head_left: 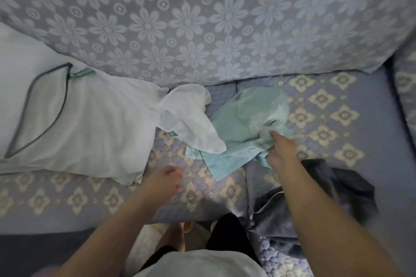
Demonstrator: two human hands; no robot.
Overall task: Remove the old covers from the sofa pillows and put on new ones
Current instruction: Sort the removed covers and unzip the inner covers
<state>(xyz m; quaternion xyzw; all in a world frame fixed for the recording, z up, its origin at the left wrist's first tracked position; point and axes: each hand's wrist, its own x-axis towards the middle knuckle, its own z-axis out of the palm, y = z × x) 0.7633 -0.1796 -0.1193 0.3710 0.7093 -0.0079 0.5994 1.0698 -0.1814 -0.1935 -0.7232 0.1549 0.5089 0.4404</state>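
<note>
A mint-green pillow cover (240, 123) lies crumpled on the sofa seat (360, 119), right of centre. My right hand (281, 150) reaches onto its right edge, fingers on the cloth; motion blur hides whether they curl round it. A thin white cover (193, 117) lies partly over the green one's left side. At the left rests a white pillow (74, 119) with dark piping and a green tag. My left hand (166, 182) hovers above the seat in front of the pillow, fingers loosely curled, holding nothing.
A dark blue-grey cloth (322, 204) is bunched on the seat edge under my right forearm. The sofa back (202, 18) wears a grey floral cover. My legs and feet (180, 236) stand close against the sofa front.
</note>
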